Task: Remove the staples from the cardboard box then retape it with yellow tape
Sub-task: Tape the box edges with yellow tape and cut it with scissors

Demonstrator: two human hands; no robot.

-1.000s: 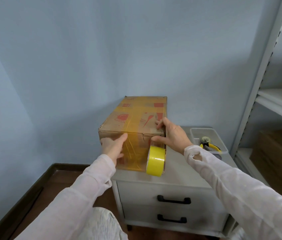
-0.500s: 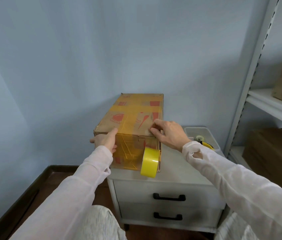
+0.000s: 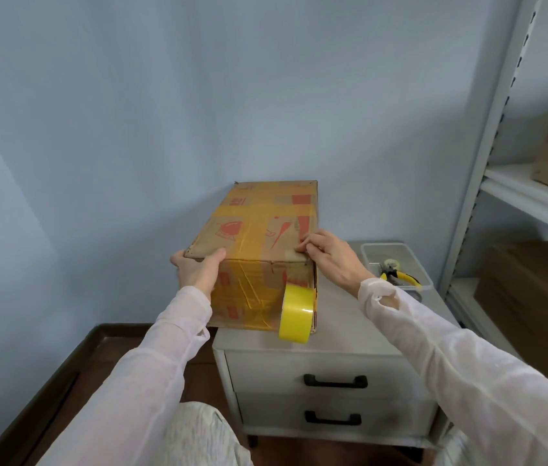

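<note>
Two hands hold the cardboard box on the worktop: the left hand grips its near-left top corner, and the right hand clamps its near-right top edge with bent fingers. The yellow tape roll dangles against its near face, and the roll's weight may peel the strip.

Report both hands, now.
Left hand: grips the near left top corner of the cardboard box.
Right hand: bent fingers on its near right top edge; gripping or pressing cannot be told.
</note>
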